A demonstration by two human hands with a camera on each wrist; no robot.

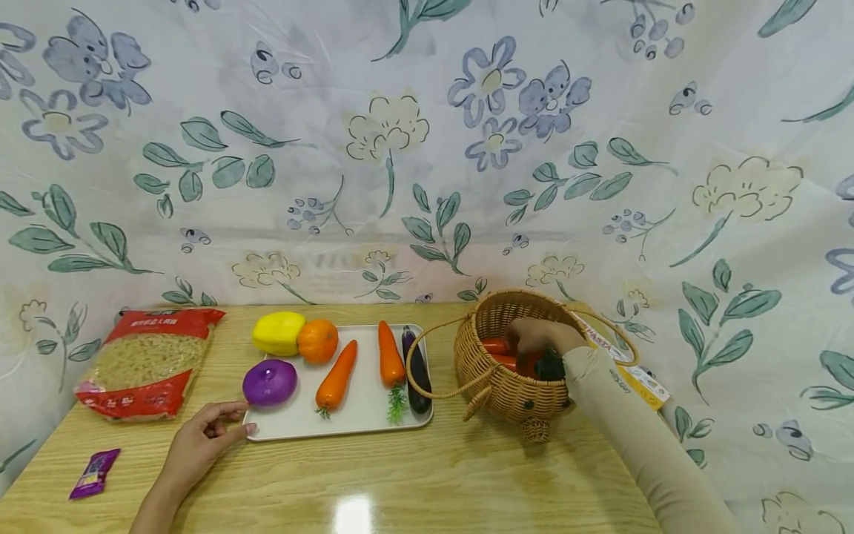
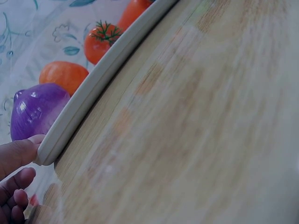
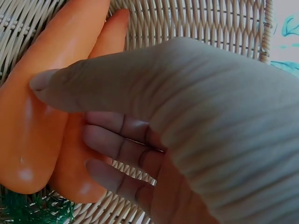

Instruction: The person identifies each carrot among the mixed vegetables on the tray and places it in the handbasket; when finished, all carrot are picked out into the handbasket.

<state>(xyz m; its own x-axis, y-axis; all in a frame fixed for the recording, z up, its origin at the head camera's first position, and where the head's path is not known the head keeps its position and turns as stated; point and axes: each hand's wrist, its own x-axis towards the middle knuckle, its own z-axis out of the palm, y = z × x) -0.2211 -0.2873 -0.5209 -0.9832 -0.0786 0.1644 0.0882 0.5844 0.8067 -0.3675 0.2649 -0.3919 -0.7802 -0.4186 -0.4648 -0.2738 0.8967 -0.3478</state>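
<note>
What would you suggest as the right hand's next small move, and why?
I would probably have the right hand firm its hold on the front carrot before lifting: in the right wrist view its thumb lies on that carrot, while the visible fingers sit beside the rear carrot in the basket, so a secure grip cannot be confirmed.
</note>
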